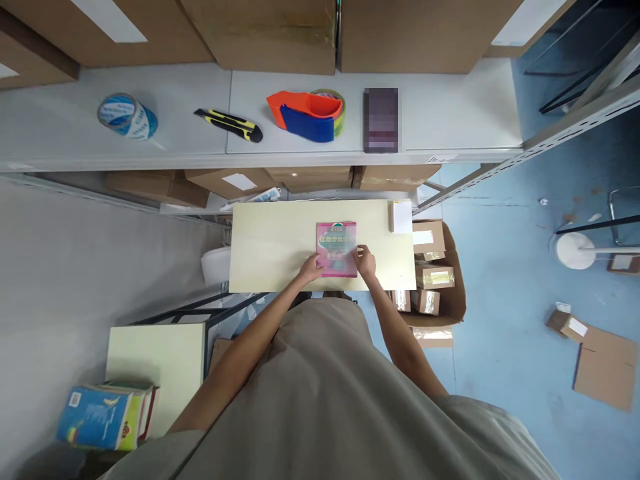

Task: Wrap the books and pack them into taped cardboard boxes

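Note:
A pink book [337,248] with a green and white title area lies on the pale yellow table [275,247] in front of me. It looks glossy, perhaps under a clear film; I cannot tell for sure. At its lower left edge, my left hand [310,269] grips it with the thumb on the cover. My right hand [365,261] has its fingers curled in a pinch at the book's right edge. A stack of white paper slips or labels [401,217] sits at the table's far right corner, beyond my right hand.
The shelf above holds a blue-and-white tape roll [127,117], a utility knife [229,125], an orange-and-blue tape dispenser [306,115] and a blurred dark box [381,121]. Right of the table stands a carton [457,293] of small parcels. Books [95,417] lie on a side table at lower left.

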The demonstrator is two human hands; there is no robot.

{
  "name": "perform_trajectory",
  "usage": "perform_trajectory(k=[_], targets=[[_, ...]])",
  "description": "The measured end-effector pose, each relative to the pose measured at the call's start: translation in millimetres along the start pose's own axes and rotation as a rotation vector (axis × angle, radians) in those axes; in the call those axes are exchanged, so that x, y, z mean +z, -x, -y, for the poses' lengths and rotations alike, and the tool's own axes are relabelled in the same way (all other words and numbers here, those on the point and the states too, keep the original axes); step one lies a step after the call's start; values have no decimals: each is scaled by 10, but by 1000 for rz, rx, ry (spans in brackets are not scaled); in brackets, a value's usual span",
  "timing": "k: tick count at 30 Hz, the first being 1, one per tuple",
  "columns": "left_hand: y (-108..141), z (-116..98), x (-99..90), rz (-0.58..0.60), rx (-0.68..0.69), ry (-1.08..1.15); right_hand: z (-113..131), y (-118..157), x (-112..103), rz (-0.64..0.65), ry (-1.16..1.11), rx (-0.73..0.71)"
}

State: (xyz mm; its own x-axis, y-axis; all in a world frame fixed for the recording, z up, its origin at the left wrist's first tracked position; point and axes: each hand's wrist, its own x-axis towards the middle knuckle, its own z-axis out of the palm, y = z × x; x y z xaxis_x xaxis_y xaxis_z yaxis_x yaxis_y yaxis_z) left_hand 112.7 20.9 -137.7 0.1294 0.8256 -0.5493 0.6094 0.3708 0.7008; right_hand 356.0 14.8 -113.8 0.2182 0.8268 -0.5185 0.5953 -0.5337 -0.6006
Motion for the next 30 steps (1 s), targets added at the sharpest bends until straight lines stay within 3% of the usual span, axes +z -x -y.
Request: perform_trajectory(k=[4, 8, 11, 16, 20, 22, 25, 30], targets=[[95, -21, -170, 5, -14, 85, 157, 122, -51, -105, -3, -71], [169, -192, -616, -41, 86, 212, 687, 201, -120, -181, -50, -317], [189, -431, -1165, -112, 205, 295, 1418, 220, -179, -217, -45, -522], [231, -983, -2187, -346, 421, 400, 2992, 224, -274, -284, 55, -892], [309, -1258, -2692, -466, 487, 469, 4040, 19, -238, -284, 271, -1006], [358, -1258, -2784, -482, 503, 511, 4365, -144, -158, -243, 400, -971], [408, -1117, -2755, -478, 504, 549, 4612, -362, -13, -189, 501, -914], [342, -705, -2455, -362, 371, 531, 4558, -495, 127, -276, 401, -898]])
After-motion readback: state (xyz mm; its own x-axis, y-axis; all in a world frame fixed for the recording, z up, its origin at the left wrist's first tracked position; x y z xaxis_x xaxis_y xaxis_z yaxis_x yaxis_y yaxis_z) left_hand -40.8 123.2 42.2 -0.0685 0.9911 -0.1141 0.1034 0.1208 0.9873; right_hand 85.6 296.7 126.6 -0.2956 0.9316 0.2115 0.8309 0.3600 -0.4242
